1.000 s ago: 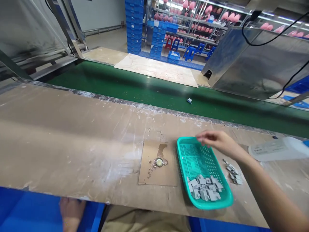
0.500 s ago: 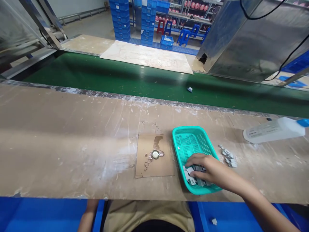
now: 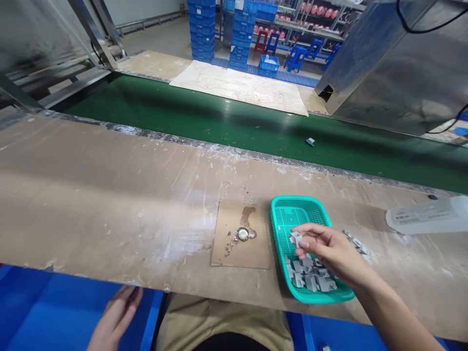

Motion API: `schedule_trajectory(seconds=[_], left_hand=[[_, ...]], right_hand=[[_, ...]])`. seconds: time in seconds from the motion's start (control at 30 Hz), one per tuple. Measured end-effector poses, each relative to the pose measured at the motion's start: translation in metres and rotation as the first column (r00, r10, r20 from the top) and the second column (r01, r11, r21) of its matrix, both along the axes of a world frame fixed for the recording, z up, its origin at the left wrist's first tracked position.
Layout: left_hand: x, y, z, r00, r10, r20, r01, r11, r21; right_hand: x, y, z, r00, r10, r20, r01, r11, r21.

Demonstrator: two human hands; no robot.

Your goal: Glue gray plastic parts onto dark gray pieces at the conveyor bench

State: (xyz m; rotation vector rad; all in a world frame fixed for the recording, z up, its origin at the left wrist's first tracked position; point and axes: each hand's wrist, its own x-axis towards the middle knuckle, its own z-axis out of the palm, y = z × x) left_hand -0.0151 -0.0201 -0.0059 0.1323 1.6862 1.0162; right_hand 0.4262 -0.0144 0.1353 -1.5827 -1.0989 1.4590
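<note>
My right hand (image 3: pixel 327 246) pinches a small grey plastic block (image 3: pixel 296 239) between thumb and fingertips, above the teal basket (image 3: pixel 276 243). Several similar grey blocks (image 3: pixel 310 282) lie loose in the near end of that basket. To its left, a round metal-rimmed piece with a pale centre (image 3: pixel 243 234) rests on a wet-stained cardboard square (image 3: pixel 228 258). My left hand (image 3: pixel 117 312) is at the table's front edge, over a blue bin (image 3: pixel 54 312). Its fingertips are hidden at the edge, so its grip does not show.
More grey pieces (image 3: pixel 356 242) lie right of the basket, near a translucent bottle (image 3: pixel 427 215) on its side. Behind the brown worktop (image 3: pixel 109 195) runs a green conveyor belt (image 3: pixel 219 114) carrying a small piece (image 3: pixel 310 142). A metal housing (image 3: pixel 395 73) stands at the back right.
My right hand has lifted a grey block up from the pile in the basket. My left hand has come further into view at the table edge. The camera view has shifted slightly.
</note>
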Motion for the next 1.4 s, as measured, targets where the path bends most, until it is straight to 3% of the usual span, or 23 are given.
schedule_trajectory(seconds=[0.1,0.17,0.3,0.4,0.5,0.67,0.77,0.83,0.93,1.0,1.17,1.4], left_hand=[[-0.001,-0.026,0.030,0.986,0.046,0.161,-0.039,0.998,-0.042],[0.003,-0.042,0.053,0.978,0.028,0.206,-0.016,0.998,-0.057],[0.018,-0.061,0.087,0.973,0.001,0.231,0.006,0.999,-0.032],[0.035,-0.064,0.097,0.967,-0.017,0.255,-0.004,0.996,0.084],[0.051,-0.057,0.098,0.949,-0.046,0.313,0.010,0.993,0.115],[0.072,-0.040,0.098,0.862,-0.200,0.465,0.124,0.974,0.189],[0.091,-0.031,0.100,0.844,-0.271,0.463,0.147,0.947,0.286],[0.108,-0.025,0.100,0.850,-0.313,0.424,0.159,0.920,0.358],[0.136,-0.016,0.097,0.867,-0.341,0.364,0.160,0.881,0.445],[0.155,-0.011,0.096,0.868,-0.325,0.377,0.120,0.872,0.475],[0.187,-0.004,0.105,0.824,-0.279,0.493,-0.014,0.860,0.510],[0.195,-0.003,0.116,0.821,-0.307,0.482,-0.010,0.836,0.549]], right_hand=[[-0.026,0.012,-0.002,0.997,0.025,0.067,-0.032,0.994,0.105],[-0.044,0.020,-0.005,0.972,0.041,0.233,-0.097,0.967,0.234],[-0.072,0.031,-0.014,0.809,0.076,0.583,-0.366,0.841,0.398],[-0.079,0.034,-0.020,0.721,0.088,0.687,-0.473,0.787,0.396],[-0.078,0.034,-0.026,0.666,0.069,0.743,-0.521,0.756,0.397],[-0.076,0.032,-0.035,0.603,0.064,0.795,-0.566,0.737,0.371],[-0.077,0.033,-0.030,0.657,0.085,0.749,-0.507,0.785,0.356],[-0.078,0.033,-0.021,0.760,0.104,0.642,-0.404,0.849,0.340],[-0.081,0.026,-0.006,0.933,0.117,0.339,-0.212,0.943,0.258],[-0.086,0.017,0.003,0.983,0.110,0.145,-0.136,0.973,0.186],[-0.106,-0.011,0.015,0.994,-0.036,-0.107,0.043,0.997,0.057],[-0.117,-0.020,0.018,0.985,-0.111,-0.131,0.115,0.993,0.017]])
